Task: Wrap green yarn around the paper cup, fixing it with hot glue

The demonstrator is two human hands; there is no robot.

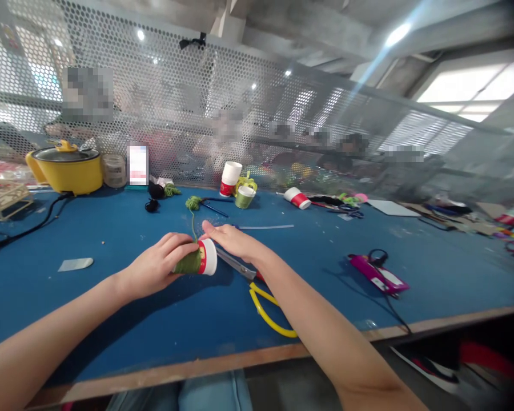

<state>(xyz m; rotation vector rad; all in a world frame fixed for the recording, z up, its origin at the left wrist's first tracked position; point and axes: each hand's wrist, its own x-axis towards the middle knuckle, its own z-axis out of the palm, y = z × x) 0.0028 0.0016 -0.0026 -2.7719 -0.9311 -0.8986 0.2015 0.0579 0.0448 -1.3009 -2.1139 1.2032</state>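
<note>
My left hand (pixel 165 262) is wrapped round a paper cup (pixel 208 257) that lies tilted on its side, its white end facing right. Green yarn (pixel 188 263) is wound about the cup's red side. A strand runs from it up to a small green yarn ball (pixel 193 202) farther back. Just beyond the cup's white end is my right hand (pixel 229 238), fingers stretched to the left and partly hidden; nothing shows in it. Large scissors (pixel 269 314) with yellow handles lie beneath my right forearm, blades pointing toward the cup.
A yellow electric pot (pixel 71 171), a jar (pixel 113 171) and a lit phone screen (pixel 137 164) stand back left. A white-and-red cup (pixel 230 178), a green-wrapped cup (pixel 244 197) and a tipped cup (pixel 297 198) are by the mesh partition (pixel 163 103). A purple corded device (pixel 379 275) lies right.
</note>
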